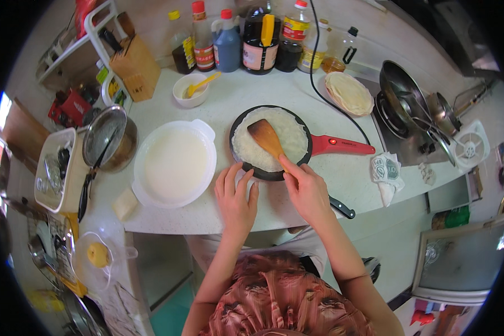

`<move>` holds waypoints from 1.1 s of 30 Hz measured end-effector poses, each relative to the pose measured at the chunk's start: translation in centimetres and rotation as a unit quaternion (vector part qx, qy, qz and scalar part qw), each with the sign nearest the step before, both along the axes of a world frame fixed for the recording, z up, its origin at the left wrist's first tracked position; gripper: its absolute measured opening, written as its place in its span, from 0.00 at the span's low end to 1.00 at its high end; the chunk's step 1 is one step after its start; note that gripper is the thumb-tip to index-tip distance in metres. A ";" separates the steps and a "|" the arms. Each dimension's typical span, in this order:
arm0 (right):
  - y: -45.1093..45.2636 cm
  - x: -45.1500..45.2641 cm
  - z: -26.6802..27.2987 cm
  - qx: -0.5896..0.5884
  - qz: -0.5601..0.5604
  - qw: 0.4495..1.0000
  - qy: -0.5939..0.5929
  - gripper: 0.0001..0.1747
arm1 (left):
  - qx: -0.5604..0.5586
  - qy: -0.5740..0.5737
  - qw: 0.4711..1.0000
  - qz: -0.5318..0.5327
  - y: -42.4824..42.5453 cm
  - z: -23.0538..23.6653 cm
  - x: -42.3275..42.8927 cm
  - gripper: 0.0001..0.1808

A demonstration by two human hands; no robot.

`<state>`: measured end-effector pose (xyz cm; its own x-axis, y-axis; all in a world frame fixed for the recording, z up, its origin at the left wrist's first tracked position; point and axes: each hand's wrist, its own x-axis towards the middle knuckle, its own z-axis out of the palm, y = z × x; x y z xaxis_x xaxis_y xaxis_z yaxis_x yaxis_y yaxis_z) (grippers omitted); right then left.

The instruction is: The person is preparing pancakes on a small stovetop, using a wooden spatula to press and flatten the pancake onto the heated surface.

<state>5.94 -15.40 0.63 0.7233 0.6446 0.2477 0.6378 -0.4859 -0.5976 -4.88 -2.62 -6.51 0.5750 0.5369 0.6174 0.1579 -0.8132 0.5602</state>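
My right hand [310, 195] grips a wooden spatula [263, 133] whose broad blade lies flat over a thin pale crepe [252, 154]. The crepe covers most of a round black electric crepe pan [269, 173] with a red handle [340, 145] pointing right and a lit indicator. At the pan's lower left rim is my left hand [237, 199], fingers spread and nothing visible in it; whether the fingertips touch the crepe's edge I cannot tell. A white plastic basin [212, 161] of milky batter [176, 163] stands left of the pan.
A black-handled knife [342, 207] lies partly under my right forearm. Stacked crepes [349, 93] sit behind the pan handle, near a black cord [340, 107]. A white bowl [185, 98] holds a yellow brush. A wok [403, 90] is at right, a strainer [105, 132] at left.
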 end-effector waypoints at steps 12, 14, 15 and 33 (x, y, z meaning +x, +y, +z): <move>-0.2 4.2 -1.5 0.046 -0.055 0.997 0.003 0.20 | 0.018 -0.003 1.000 0.002 0.0 -0.1 0.1 0.18; -1.0 4.7 -1.9 0.089 -0.042 0.994 0.040 0.20 | 0.018 -0.001 1.000 0.003 0.0 -0.2 -0.1 0.18; -1.5 4.6 -1.7 0.094 -0.051 0.993 0.049 0.20 | 0.015 -0.001 1.000 0.005 -0.1 -0.2 -0.2 0.17; -5.3 1.1 -6.0 0.122 -0.097 0.988 0.021 0.26 | 0.053 -0.037 0.998 0.001 0.1 -0.5 0.2 0.11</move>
